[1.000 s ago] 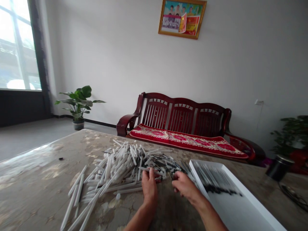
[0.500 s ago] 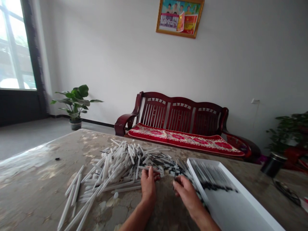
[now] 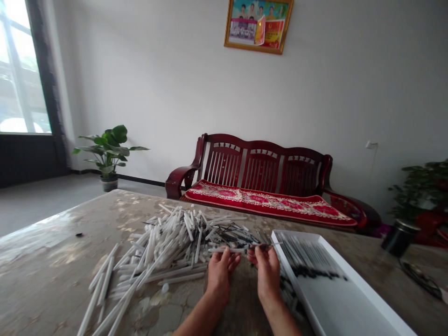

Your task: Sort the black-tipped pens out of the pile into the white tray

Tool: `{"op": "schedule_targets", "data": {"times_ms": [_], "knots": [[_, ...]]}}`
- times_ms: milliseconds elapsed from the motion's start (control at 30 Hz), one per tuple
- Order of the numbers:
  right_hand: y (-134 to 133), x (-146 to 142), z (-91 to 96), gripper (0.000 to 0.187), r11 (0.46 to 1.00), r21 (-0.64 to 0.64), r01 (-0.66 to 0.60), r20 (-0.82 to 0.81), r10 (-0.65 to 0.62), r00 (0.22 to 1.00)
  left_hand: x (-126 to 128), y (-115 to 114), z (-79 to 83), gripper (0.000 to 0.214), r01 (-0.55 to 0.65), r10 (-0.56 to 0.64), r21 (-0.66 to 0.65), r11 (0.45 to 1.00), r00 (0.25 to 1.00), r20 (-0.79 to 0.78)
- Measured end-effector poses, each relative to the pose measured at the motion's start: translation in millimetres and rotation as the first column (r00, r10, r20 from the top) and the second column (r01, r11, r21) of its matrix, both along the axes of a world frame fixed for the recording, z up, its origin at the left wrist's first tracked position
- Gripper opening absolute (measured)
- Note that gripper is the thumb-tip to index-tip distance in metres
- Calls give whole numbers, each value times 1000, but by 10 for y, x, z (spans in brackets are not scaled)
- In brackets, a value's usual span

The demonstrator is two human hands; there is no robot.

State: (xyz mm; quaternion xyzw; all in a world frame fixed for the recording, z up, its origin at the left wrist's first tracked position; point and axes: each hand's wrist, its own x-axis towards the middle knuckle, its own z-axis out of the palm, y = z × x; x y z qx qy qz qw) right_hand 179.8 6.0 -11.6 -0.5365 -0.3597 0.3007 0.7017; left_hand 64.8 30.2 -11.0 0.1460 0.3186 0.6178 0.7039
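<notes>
Pinched between the thumb and fingers of my left hand (image 3: 219, 273) is a whitish plastic tube (image 3: 214, 250), lying level. My right hand (image 3: 268, 270) grips a thin dark rod (image 3: 276, 243) with a pale tip pointing right. The two pieces are in line, end to end; whether they touch is too small to tell. Left of and beyond my hands lies a heap of whitish tubes (image 3: 164, 252), with thin dark rods (image 3: 231, 228) at its right side. Just right of my right hand stands a shallow white tray (image 3: 367, 291) holding a row of slim pieces with black ends (image 3: 308, 254).
Loose long tubes (image 3: 93, 298) lie at the table's left front. A black canister (image 3: 399, 238) and a dark cable (image 3: 420, 277) are at the right. Past the patterned table (image 3: 52, 280) stands a wooden bench (image 3: 262, 170) with a red cover.
My right hand has moved up and towards my left hand, turning the dark rod from upright to level. The tube in my left hand now lines up with it.
</notes>
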Motion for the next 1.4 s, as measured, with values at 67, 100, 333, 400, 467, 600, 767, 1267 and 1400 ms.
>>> {"op": "schedule_targets", "data": {"times_ms": [67, 100, 333, 400, 467, 600, 767, 1267, 1400], "knots": [[-2, 9, -26, 38, 1000, -28, -14, 28, 14, 999, 11, -18, 4, 12, 13, -13, -4, 1000, 1000, 3], [-5, 13, -33, 38, 999, -42, -22, 41, 23, 999, 15, -26, 6, 13, 20, -20, -7, 1000, 1000, 7], [-80, -15, 57, 36, 995, -91, -52, 100, 61, 993, 15, -60, 65, 11, 69, -65, -69, 995, 997, 47], [-100, -41, 93, 36, 994, -80, -71, 127, 80, 989, 23, -77, 86, 11, 90, -86, -78, 993, 995, 51], [-109, -64, 112, 37, 992, -58, -111, 143, 118, 983, 35, -92, 96, 10, 107, -102, -77, 991, 993, 65], [-85, -29, 101, 37, 985, -54, -162, 228, 171, 959, 25, -70, 89, 14, 119, -105, -75, 990, 981, 164], [-84, 177, 58, 24, 988, -118, 95, 714, 18, 700, -74, 46, 102, 19, 92, -47, -138, 986, 953, 299], [-135, 261, -72, 15, 964, -92, 251, 969, 28, 245, -53, 84, 44, 13, 83, -69, -83, 993, 985, 161], [-51, 231, -108, 19, 988, -23, 154, 720, -91, 688, -10, 43, 73, 10, 67, -62, -73, 995, 996, 68]]}}
